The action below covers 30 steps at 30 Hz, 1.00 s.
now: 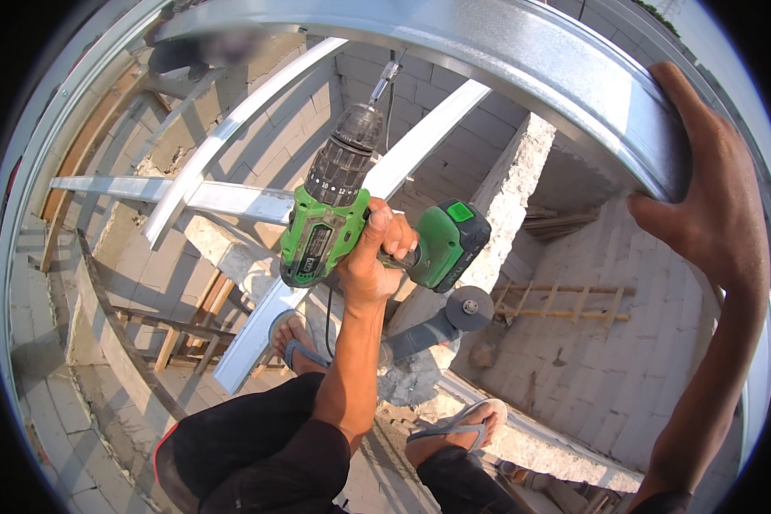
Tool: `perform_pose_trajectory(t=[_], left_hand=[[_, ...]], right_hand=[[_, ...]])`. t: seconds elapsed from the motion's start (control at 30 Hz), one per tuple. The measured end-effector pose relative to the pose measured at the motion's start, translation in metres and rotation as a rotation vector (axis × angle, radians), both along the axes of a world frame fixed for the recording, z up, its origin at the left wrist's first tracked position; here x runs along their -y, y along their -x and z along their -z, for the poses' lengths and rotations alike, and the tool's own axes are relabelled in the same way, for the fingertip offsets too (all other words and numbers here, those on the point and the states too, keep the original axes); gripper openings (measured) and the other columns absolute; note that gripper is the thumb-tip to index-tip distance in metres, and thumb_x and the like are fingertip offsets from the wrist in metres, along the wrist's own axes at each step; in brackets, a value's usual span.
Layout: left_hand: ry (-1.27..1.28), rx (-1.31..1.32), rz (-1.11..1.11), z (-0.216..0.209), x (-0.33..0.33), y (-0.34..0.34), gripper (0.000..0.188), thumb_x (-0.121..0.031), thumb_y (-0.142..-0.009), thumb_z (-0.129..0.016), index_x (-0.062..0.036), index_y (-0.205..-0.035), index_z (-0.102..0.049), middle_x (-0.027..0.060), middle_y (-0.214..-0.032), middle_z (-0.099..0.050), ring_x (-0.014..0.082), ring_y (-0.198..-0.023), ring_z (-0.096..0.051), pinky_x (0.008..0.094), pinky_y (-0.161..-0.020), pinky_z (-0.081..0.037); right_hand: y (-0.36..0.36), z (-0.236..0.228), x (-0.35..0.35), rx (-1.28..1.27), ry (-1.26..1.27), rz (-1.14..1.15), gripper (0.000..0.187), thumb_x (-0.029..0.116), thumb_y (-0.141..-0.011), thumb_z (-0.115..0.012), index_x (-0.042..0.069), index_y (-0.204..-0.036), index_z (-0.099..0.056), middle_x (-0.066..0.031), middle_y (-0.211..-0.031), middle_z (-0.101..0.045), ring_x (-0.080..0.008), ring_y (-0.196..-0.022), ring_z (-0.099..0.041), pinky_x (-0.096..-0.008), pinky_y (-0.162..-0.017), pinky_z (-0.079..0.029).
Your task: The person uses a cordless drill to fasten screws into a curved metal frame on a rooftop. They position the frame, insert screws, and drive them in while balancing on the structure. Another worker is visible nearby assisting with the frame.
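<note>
My left hand is wrapped round the handle of a green and black cordless drill. The drill points away from me, its battery on the right. A socket bit in the chuck ends close under the lower edge of a shiny metal channel; whether it touches cannot be made out. That channel arcs across the top of the view. At its right end my right hand grips it, fingers over the upper edge and thumb at the lower edge.
An angle grinder lies on rough concrete between my sandalled feet. Several silvery metal strips cross below. A broken concrete beam runs through the middle. Far beneath are block walls and a wooden ladder. A blurred dark shape sits upper left.
</note>
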<state>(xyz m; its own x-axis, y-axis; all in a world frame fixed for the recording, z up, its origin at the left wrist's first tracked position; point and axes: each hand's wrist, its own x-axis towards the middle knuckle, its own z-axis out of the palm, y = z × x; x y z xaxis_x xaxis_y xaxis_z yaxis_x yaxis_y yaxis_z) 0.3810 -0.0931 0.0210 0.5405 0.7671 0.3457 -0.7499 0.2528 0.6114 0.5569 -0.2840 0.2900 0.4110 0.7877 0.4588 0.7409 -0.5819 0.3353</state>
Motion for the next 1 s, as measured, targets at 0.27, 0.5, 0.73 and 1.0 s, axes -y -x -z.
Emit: perform_pose_trajectory(t=[0.27,0.5,0.73,1.0], left_hand=[[0.100,-0.006,0.048,-0.002,0.014,-0.008,0.021,-0.030,-0.103,-0.063,-0.0119,-0.096,-0.057,-0.0034,-0.063,-0.041,0.0105,-0.053,-0.042,0.0314,-0.056,-0.040],[0.066,-0.001,0.074,0.002,0.004,-0.003,0.018,-0.029,-0.102,-0.064,-0.0116,-0.098,-0.059,-0.0031,-0.063,-0.041,0.0105,-0.054,-0.043,0.0314,-0.059,-0.043],[0.067,0.034,0.108,0.001,0.003,-0.002,0.016,-0.026,-0.103,-0.062,-0.0105,-0.100,-0.059,-0.0027,-0.063,-0.042,0.0108,-0.055,-0.044,0.0318,-0.061,-0.044],[0.087,-0.005,0.100,-0.003,0.006,0.002,0.017,-0.027,-0.103,-0.063,-0.0108,-0.099,-0.058,-0.0030,-0.064,-0.042,0.0109,-0.055,-0.044,0.0319,-0.061,-0.044]], right_hand=[[0.004,-0.001,-0.002,-0.041,-0.025,-0.005,0.113,0.016,-0.043,-0.072,0.009,-0.153,-0.048,-0.0248,-0.133,-0.063,-0.0393,-0.120,-0.064,-0.0477,-0.113,-0.047],[-0.001,0.001,0.000,-0.045,-0.014,0.001,0.113,0.016,-0.043,-0.072,0.011,-0.153,-0.048,-0.0243,-0.133,-0.063,-0.0387,-0.118,-0.065,-0.0476,-0.113,-0.048],[0.000,0.002,-0.001,-0.043,-0.035,0.002,0.111,0.015,-0.045,-0.071,0.011,-0.153,-0.049,-0.0250,-0.133,-0.063,-0.0389,-0.118,-0.065,-0.0477,-0.112,-0.048],[0.003,-0.001,-0.001,-0.023,-0.016,-0.004,0.110,0.017,-0.045,-0.071,0.008,-0.153,-0.048,-0.0250,-0.132,-0.064,-0.0392,-0.119,-0.064,-0.0465,-0.113,-0.047]])
